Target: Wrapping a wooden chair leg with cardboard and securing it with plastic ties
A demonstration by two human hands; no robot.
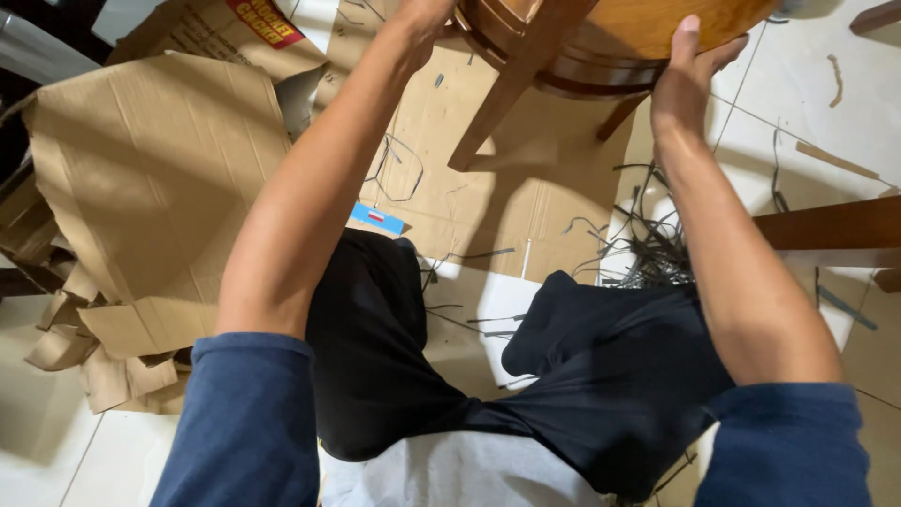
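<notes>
from your head camera, looking down, your right hand (690, 70) is wrapped over the rim of the round wooden stool (610, 38) at the top of the picture, thumb up along its edge and fingers spread on the top side. your left hand (422, 19) reaches the stool's other side near the top edge, but it is cut off by the frame and partly behind the wood, so you cannot tell whether it grips or only rests there. the stool sits tilted above the floor, one of its legs (511, 84) slanting down toward the flat cardboard sheet (488, 188) spread under it. to your left lies a big heap of torn cardboard (150, 188), crumpled at its lower edge. a small blue tag (377, 218) lies on the flat sheet just beside your left knee (375, 282). a tangle of dark plastic straps (652, 249) spreads over the white tiled floor (817, 103) between your right forearm and the stool. a dark wooden bar (831, 230) juts in from the right edge, near your right arm. thin cardboard scraps (835, 160) lie scattered on the tiles beyond it.
</notes>
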